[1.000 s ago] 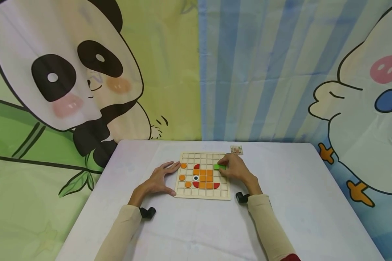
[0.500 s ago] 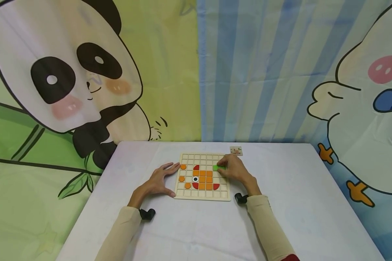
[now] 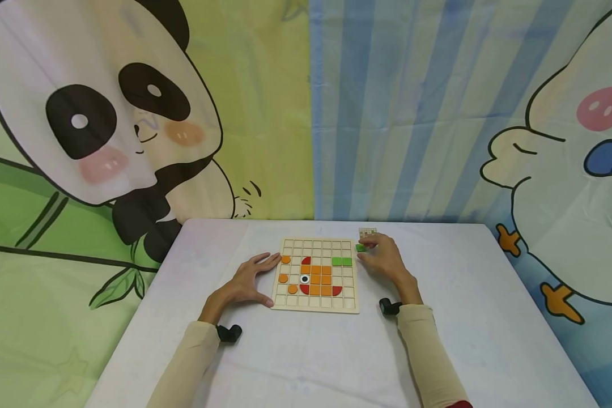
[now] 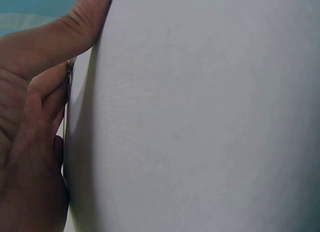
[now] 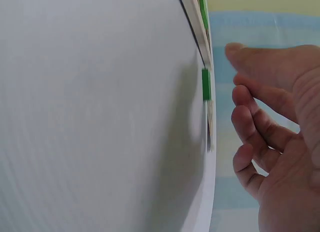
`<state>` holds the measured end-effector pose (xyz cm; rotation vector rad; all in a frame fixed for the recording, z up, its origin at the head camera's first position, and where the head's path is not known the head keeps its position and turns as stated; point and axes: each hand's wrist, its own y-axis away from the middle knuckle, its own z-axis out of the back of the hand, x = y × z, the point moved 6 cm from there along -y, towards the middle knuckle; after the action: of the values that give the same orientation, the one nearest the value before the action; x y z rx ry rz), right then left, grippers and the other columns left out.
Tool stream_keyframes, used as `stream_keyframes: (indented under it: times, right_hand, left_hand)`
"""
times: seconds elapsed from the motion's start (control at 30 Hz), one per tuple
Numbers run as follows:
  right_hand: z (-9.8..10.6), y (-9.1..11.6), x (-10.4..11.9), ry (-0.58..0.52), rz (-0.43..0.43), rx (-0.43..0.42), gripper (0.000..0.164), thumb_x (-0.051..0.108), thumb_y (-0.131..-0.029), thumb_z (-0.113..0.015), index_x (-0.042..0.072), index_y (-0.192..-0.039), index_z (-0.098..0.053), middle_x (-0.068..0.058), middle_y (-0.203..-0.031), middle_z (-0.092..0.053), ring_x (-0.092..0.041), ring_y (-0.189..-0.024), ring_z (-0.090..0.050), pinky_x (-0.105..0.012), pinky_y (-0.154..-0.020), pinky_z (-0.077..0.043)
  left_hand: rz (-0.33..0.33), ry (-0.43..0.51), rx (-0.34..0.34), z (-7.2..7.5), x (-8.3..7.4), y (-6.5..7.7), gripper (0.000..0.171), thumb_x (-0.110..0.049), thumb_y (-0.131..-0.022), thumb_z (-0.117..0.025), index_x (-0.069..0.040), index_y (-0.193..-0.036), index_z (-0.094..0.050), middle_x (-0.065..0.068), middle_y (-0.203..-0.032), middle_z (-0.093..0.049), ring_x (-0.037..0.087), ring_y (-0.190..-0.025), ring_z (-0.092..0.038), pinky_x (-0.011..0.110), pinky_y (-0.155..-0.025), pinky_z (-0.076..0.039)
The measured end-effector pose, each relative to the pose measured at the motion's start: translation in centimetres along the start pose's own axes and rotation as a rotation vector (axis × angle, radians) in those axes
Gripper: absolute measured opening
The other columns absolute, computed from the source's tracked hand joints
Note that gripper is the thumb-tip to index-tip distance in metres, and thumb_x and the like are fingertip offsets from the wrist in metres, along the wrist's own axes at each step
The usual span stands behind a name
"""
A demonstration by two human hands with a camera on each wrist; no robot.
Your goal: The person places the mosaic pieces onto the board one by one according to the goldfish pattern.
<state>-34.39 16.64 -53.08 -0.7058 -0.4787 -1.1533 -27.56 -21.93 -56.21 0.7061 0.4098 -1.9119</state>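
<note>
A pale wooden grid board (image 3: 316, 303) lies on the table, bearing orange, red and green tiles and a white piece with a black dot. My left hand (image 3: 242, 281) rests along its left edge, fingers extended, thumb at the near left corner. Two green tiles (image 3: 342, 262) sit side by side in the grid at the right. Another green tile (image 5: 206, 84) lies on the table just beyond the board's right edge. Above it hovers my right hand (image 3: 386, 258), fingers loosely bent; the right wrist view shows a gap between thumb and fingers, with nothing held.
Behind my right hand lies a small card (image 3: 367, 232) with a grid pattern, partly covered by the fingers in the head view. White cloth covers the table (image 3: 306, 362). A curtain (image 3: 387, 113) with cartoon animals hangs behind the far edge.
My right hand has let go of the green tiles at the grid's right side and moved right, off the board, to the loose green tile. The left hand stays at the board's edge.
</note>
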Motion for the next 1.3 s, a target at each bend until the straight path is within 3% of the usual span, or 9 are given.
stream_keyframes:
  times: [0.4, 0.8, 1.3]
  right_hand:
    - [0.2, -0.5, -1.5, 0.011, 0.048, 0.037, 0.038, -0.009, -0.090, -0.077, -0.009, -0.129, -0.076, -0.025, -0.112, -0.076, -0.040, -0.104, -0.070, -0.058, -0.094, -0.058]
    - [-0.5, -1.1, -2.1, -0.016, -0.005, 0.080, 0.029, -0.009, -0.093, -0.077, -0.009, -0.122, -0.078, -0.022, -0.106, -0.079, -0.031, -0.094, -0.071, -0.045, -0.084, -0.059]
    - [0.1, -0.5, -1.7, -0.046, 0.000, 0.108, 0.025, -0.007, -0.096, -0.075, -0.010, -0.121, -0.075, -0.022, -0.107, -0.077, -0.028, -0.093, -0.070, -0.040, -0.082, -0.058]
  left_hand:
    - [0.006, 0.005, -0.001, -0.1, 0.0, 0.0, 0.132, -0.040, -0.061, -0.108, -0.021, -0.171, -0.038, 0.004, -0.181, -0.033, 0.042, -0.169, -0.020, 0.080, -0.127, -0.019]
    - [0.017, -0.018, 0.004, -0.1, 0.3, 0.0, 0.132, -0.043, -0.062, -0.107, -0.023, -0.171, -0.037, 0.003, -0.181, -0.033, 0.043, -0.169, -0.020, 0.080, -0.127, -0.021]
    - [0.001, -0.024, 0.009, -0.2, 0.0, 0.0, 0.132, -0.042, -0.062, -0.107, -0.020, -0.171, -0.037, 0.006, -0.181, -0.033, 0.045, -0.168, -0.021, 0.081, -0.125, -0.022]
